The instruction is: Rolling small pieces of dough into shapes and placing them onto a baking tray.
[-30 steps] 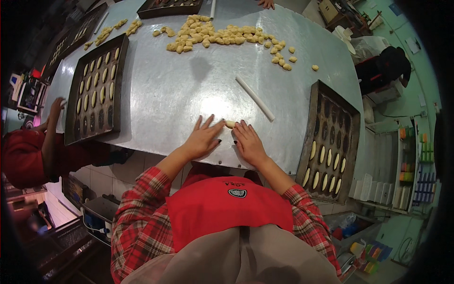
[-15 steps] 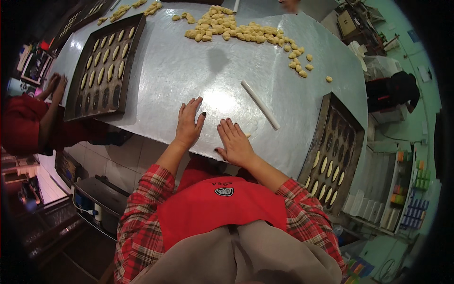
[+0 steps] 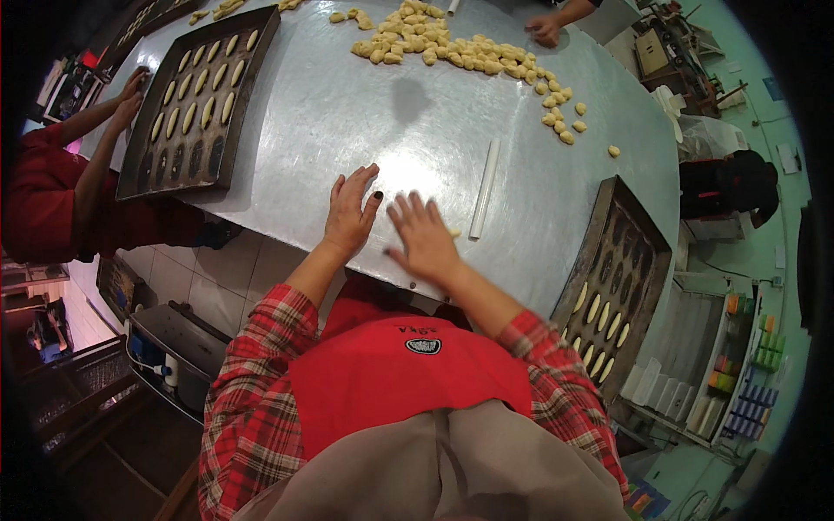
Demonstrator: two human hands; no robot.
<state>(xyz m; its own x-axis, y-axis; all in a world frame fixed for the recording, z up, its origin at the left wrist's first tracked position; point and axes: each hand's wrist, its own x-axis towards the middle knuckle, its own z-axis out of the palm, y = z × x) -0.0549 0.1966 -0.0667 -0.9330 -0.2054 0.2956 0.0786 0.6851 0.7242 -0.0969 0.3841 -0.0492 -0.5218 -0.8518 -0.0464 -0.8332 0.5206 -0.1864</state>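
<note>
My right hand (image 3: 426,241) lies flat, fingers stretched and a little blurred, over a piece of dough (image 3: 454,232); only a pale tip shows past the hand's edge. Beside it my left hand (image 3: 351,213) is open above or on the metal table (image 3: 321,130), thumb apart and nothing in it. Just right of my right hand a white rolling rod (image 3: 485,189) lies on the metal. Farther off spreads a heap of small yellow dough pieces (image 3: 434,43), with several loose ones toward the right.
A dark molded tray (image 3: 233,143) with rows of dough strips stands at left, and another tray (image 3: 599,226), partly filled, at right. A co-worker in red (image 3: 52,191) has both hands by the left tray. Another person's hand (image 3: 546,30) rests at the far edge.
The white rod has swung from slanting to nearly upright in the picture. My right hand has shifted slightly forward. The far person's hand has come further into view.
</note>
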